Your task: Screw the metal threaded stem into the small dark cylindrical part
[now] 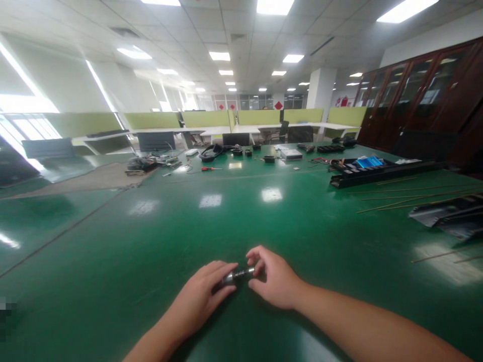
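Observation:
A small metal shaft part, with a thick silvery cylinder at its left end, a thinner dark middle and a bright right tip, lies level just above or on the green table. My left hand wraps its fingers and thumb round the thick end, hiding much of it. Curved about the bright tip, my right hand has its thumb and index finger apart. Whether one of its inner fingers touches the tip, I cannot tell.
The green tabletop reflects the ceiling lights. Farther back lie a red-handled screwdriver, a pile of electronic parts and small black boxes. To the right are a long black channel, thin yellowish rods and dark metal profiles.

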`<state>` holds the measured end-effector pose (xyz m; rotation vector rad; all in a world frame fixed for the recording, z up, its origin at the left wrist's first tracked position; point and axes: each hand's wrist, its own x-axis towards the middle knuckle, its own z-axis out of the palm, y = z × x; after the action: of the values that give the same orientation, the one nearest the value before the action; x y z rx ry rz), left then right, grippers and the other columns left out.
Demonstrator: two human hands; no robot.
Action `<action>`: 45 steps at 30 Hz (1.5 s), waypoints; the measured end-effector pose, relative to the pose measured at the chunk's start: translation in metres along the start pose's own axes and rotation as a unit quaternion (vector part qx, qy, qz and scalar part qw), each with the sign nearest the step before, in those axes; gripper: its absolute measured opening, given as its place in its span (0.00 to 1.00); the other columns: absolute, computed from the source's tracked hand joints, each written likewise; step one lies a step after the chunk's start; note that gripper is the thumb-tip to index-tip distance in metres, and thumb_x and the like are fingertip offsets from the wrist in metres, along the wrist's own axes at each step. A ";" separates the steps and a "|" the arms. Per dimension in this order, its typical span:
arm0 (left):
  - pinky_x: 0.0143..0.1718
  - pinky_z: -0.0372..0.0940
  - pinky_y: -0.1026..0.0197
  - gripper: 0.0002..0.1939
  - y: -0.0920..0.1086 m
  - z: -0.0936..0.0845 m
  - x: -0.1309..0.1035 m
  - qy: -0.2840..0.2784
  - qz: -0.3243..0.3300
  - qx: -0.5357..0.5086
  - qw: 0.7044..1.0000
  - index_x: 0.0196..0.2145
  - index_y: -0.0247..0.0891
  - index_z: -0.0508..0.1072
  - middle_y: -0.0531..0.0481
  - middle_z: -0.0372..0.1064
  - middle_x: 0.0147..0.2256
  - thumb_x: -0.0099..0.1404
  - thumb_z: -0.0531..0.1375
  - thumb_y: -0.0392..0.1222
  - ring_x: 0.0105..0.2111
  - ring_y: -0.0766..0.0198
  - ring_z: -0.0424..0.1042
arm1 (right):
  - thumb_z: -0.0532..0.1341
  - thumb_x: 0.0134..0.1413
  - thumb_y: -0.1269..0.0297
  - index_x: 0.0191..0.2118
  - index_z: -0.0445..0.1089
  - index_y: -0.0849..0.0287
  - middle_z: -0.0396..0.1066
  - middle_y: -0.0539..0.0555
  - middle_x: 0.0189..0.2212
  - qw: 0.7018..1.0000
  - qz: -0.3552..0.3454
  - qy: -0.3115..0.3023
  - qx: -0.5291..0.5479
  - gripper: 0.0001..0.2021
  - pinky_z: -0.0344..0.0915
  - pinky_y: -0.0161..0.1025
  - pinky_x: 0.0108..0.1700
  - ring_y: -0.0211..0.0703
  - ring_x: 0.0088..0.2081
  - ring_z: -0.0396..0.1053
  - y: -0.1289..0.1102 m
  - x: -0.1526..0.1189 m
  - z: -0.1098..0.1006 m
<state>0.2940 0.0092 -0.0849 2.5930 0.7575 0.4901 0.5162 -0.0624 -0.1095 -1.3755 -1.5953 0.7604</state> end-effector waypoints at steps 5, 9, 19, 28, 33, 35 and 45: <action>0.51 0.69 0.58 0.17 -0.001 0.005 0.001 0.020 0.009 -0.037 0.999 0.56 0.48 0.69 0.47 0.72 0.49 0.70 0.58 0.45 0.48 0.57 0.72 | 0.66 0.44 0.72 0.44 0.71 0.54 0.72 0.50 0.37 0.999 -0.012 -0.010 -0.039 0.18 0.65 0.37 0.40 0.41 0.36 0.70 -0.002 -0.001 -0.002; 0.49 0.69 0.57 0.17 0.002 0.006 0.003 0.020 0.004 -0.049 0.999 0.55 0.46 0.69 0.47 0.72 0.47 0.68 0.59 0.43 0.46 0.57 0.72 | 0.65 0.44 0.73 0.43 0.72 0.54 0.72 0.50 0.38 0.999 -0.014 -0.011 -0.040 0.17 0.65 0.36 0.39 0.41 0.35 0.69 -0.005 0.000 -0.002; 0.48 0.67 0.58 0.14 0.003 0.004 0.002 0.008 -0.034 -0.066 0.997 0.50 0.45 0.70 0.49 0.72 0.45 0.66 0.61 0.41 0.44 0.58 0.71 | 0.66 0.44 0.71 0.41 0.74 0.54 0.73 0.49 0.36 0.998 -0.016 -0.023 -0.051 0.14 0.63 0.35 0.39 0.41 0.37 0.69 -0.006 0.000 0.001; 0.46 0.65 0.59 0.12 0.000 0.005 0.003 0.011 -0.035 -0.081 0.996 0.47 0.44 0.71 0.50 0.71 0.43 0.66 0.61 0.39 0.43 0.59 0.71 | 0.64 0.45 0.72 0.40 0.74 0.54 0.73 0.48 0.36 0.998 -0.009 -0.025 -0.065 0.13 0.63 0.35 0.40 0.41 0.36 0.69 -0.007 0.001 0.003; 0.46 0.64 0.59 0.11 0.006 0.004 0.004 0.007 -0.028 -0.086 0.996 0.46 0.44 0.72 0.50 0.72 0.43 0.66 0.63 0.39 0.43 0.59 0.71 | 0.64 0.44 0.73 0.41 0.74 0.53 0.73 0.48 0.34 0.998 -0.010 -0.028 -0.049 0.16 0.63 0.35 0.38 0.40 0.34 0.69 -0.005 -0.001 0.002; 0.47 0.64 0.59 0.11 0.008 0.004 0.004 0.003 -0.025 -0.089 0.996 0.46 0.44 0.72 0.50 0.72 0.43 0.66 0.63 0.39 0.43 0.59 0.71 | 0.64 0.43 0.74 0.41 0.74 0.53 0.72 0.48 0.35 0.999 -0.010 -0.027 -0.042 0.16 0.63 0.35 0.38 0.40 0.34 0.68 -0.004 -0.002 0.002; 0.47 0.63 0.61 0.15 0.005 0.008 0.005 -0.010 -0.040 -0.102 0.994 0.47 0.47 0.73 0.52 0.72 0.43 0.64 0.65 0.34 0.44 0.61 0.70 | 0.65 0.44 0.74 0.38 0.76 0.54 0.73 0.48 0.34 0.999 -0.015 -0.027 -0.038 0.13 0.62 0.34 0.38 0.40 0.36 0.69 -0.008 -0.002 0.000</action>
<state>0.3031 0.0059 -0.0882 2.3666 0.7601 0.4893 0.5123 -0.0664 -0.1030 -1.3926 -1.6990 0.7304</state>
